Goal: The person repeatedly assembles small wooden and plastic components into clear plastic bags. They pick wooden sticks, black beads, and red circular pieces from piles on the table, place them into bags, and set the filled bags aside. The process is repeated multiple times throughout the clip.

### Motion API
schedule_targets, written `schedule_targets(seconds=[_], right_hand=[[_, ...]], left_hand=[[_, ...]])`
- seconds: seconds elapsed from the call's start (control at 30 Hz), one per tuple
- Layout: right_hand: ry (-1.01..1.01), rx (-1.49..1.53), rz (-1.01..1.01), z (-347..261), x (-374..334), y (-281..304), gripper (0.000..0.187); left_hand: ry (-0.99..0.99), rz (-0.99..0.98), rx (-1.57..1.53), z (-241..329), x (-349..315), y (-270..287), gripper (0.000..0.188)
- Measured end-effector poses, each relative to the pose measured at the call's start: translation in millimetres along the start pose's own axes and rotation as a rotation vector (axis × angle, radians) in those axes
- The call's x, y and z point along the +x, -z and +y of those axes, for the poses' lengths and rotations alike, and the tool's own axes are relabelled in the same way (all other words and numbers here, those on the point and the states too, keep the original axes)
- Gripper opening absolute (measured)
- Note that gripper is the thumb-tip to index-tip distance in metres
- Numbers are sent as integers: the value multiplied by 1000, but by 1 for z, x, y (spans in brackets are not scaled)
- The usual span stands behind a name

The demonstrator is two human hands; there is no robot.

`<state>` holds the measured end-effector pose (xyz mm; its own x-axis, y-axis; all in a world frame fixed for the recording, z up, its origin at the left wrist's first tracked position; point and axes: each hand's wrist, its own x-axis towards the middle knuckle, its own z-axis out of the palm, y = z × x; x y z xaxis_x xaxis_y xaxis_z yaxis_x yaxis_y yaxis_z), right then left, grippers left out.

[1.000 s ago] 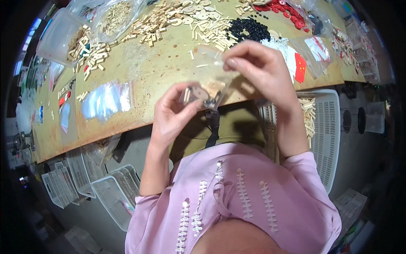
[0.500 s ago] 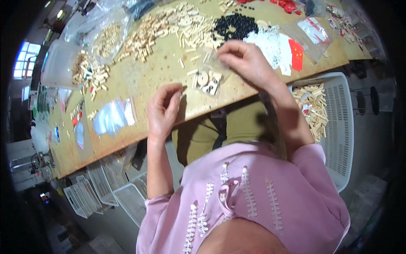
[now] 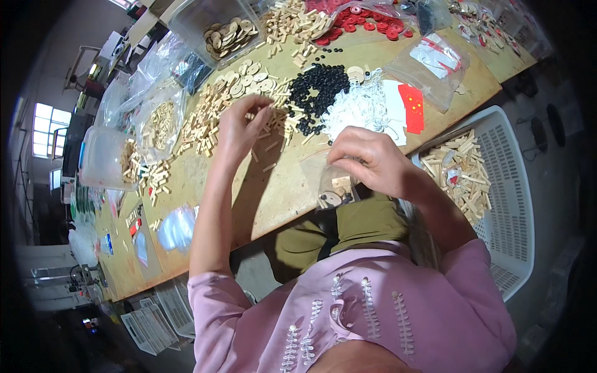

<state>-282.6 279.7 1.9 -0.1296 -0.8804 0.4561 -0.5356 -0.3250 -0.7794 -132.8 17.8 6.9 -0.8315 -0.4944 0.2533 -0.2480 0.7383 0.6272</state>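
Observation:
My right hand (image 3: 373,160) pinches the top of a small clear plastic bag (image 3: 339,191) at the table's front edge. Inside the bag are a light wooden disc, wooden blocks and small black pieces. Over the piles of wooden pieces, my left hand (image 3: 244,124) has its thumb and fingers closed together; whatever they hold, if anything, cannot be made out. Close to its fingertips lie wooden discs (image 3: 254,79) and loose wooden sticks (image 3: 268,148). A heap of small black round pieces (image 3: 318,87) lies beyond, beside a tangle of white cords (image 3: 354,113).
A red flag card (image 3: 411,107) lies right of the cords. Red discs (image 3: 367,23) and a clear tub of wooden discs (image 3: 230,38) stand farther back. At left are a clear bin (image 3: 106,160) and empty bags (image 3: 177,229). A white basket (image 3: 513,186) of wooden pieces sits at right.
My left hand has moved forward from the table edge to the wooden piles. My right hand has drawn the filled bag up and toward me, off the tabletop. The view has shifted.

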Motion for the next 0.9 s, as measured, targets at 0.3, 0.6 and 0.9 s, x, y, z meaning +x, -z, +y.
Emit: schedule_targets(seconds=[0.3,0.6,0.9], right_hand=[[16,42,99,2,-11,18,10],[-6,36,126,15,-7,27,10],[-26,101,22,1,17,28,11]], left_hand=[[-420,-202,417,-25,142,-51,28],[-186,-261,28,-37,144,-42,21],[-178,-473,-936,67,22,-6,35]])
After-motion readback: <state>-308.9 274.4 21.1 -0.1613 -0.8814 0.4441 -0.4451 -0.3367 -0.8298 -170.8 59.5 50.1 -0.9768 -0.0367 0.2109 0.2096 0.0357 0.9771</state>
